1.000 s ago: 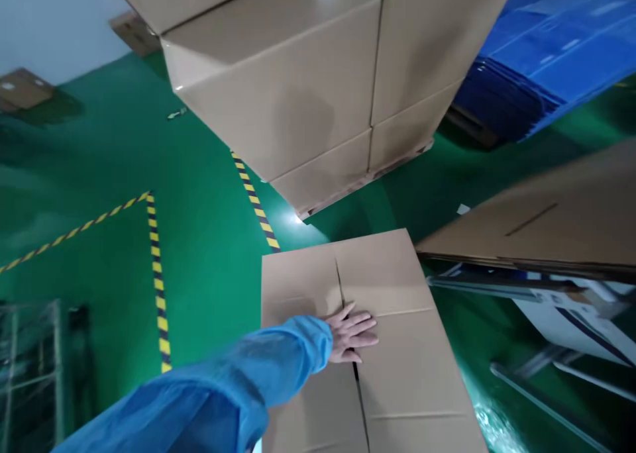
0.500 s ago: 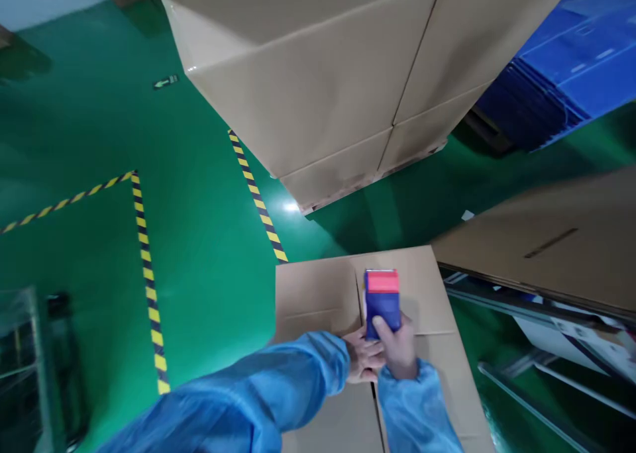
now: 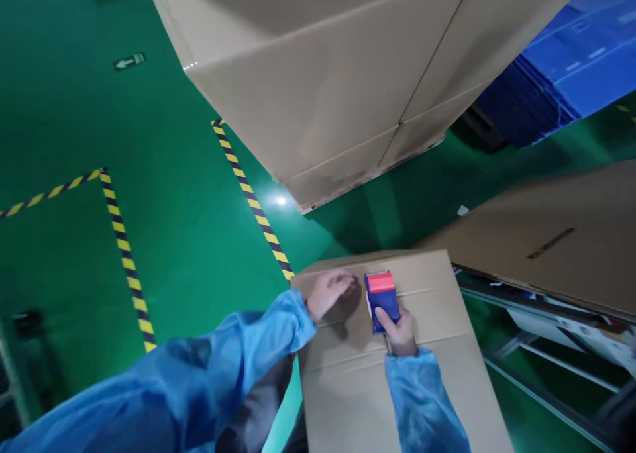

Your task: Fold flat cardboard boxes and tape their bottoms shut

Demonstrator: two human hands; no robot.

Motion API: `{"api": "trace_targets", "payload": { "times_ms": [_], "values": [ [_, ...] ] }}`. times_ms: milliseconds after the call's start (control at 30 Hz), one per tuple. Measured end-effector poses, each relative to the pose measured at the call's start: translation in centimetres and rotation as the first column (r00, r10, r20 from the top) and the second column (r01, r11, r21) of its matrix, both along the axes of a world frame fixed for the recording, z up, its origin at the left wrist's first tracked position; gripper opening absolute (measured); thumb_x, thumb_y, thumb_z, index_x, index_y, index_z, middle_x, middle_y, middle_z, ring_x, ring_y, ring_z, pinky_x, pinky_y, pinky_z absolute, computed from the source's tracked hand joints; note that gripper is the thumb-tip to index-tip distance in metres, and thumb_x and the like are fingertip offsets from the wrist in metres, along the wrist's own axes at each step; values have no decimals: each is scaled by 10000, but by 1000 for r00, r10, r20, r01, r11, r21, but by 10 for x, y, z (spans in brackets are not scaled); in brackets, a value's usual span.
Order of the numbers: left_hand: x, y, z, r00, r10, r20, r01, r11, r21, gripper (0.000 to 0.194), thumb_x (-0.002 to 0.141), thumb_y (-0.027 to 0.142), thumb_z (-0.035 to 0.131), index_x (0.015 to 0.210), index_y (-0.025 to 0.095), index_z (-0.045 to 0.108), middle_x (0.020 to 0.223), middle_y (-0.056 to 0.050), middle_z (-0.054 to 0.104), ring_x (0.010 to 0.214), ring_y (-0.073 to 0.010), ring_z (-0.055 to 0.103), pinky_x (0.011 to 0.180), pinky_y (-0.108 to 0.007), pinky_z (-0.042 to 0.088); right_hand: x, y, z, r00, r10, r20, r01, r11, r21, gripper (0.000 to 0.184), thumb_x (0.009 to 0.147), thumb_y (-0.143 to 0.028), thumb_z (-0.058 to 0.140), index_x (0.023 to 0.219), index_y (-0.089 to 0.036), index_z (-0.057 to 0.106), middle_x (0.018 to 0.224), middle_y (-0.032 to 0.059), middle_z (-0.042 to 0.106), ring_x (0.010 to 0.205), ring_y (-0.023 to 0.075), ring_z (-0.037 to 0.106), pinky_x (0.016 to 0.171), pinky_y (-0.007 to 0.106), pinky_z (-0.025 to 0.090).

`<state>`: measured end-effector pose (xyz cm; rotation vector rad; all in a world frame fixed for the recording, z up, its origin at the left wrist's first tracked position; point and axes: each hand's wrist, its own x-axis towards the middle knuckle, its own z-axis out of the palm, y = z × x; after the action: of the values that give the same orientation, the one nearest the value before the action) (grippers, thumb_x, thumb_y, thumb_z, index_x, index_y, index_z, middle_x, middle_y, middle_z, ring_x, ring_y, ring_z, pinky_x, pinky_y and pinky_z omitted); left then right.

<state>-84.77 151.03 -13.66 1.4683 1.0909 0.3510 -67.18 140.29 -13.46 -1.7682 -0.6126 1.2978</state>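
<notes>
A closed cardboard box [image 3: 342, 387] stands in front of me, its top flaps meeting along a middle seam. My right hand [image 3: 399, 330] is wrapped round the blue body of a tape dispenser [image 3: 382, 301] with a red front part, held over the seam near the box's far end. My left hand [image 3: 332, 293] hovers just above the far left of the box top and casts a shadow on it. Its fingers are stretched out, slightly bent, with nothing in them. Whether the dispenser touches the cardboard I cannot tell.
Beyond the box rises a tall stack of cartons [image 3: 322, 89]. Flat cardboard [image 3: 556, 241] lies on a metal-framed cart [image 3: 536, 367] at right. Folded blue sheets [image 3: 571, 75] are stacked at the upper right. Yellow-black tape [image 3: 248, 195] marks the green floor.
My left hand has left its place beside the right hand and moved left and forward over the box. The right hand still grips the tape dispenser. The view has shifted slightly.
</notes>
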Motion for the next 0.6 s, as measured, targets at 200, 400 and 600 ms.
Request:
{"api": "trace_targets", "payload": {
  "times_ms": [200,400,600],
  "values": [
    [45,94,19,994,37,105,51,687,-725,579,499,562,916,807,102,747,832,-93,741,762,-169,670,728,-283,540,-1,5,5,1000,10,-18,-11,998,-67,644,564,-773,785,691,-152,671,531,92,666,442,232,648,447,293,572],
    [66,87,6,988,148,-40,-145,818,-557,207,597,228,878,648,133,702,634,-11,677,594,-111,601,639,-247,505,-5,19,17,999,-22,-36,17,989,-146,675,572,-770,780,807,-144,686,587,89,693,483,242,676,460,288,573],
    [68,149,-20,955,263,-137,-287,936,-206,145,772,187,742,664,143,656,587,16,627,534,-72,535,598,-199,450,1,-36,36,996,93,-3,-90,949,-303,591,706,-751,686,761,-163,664,587,75,687,529,241,690,484,280,561]
  ]
}}
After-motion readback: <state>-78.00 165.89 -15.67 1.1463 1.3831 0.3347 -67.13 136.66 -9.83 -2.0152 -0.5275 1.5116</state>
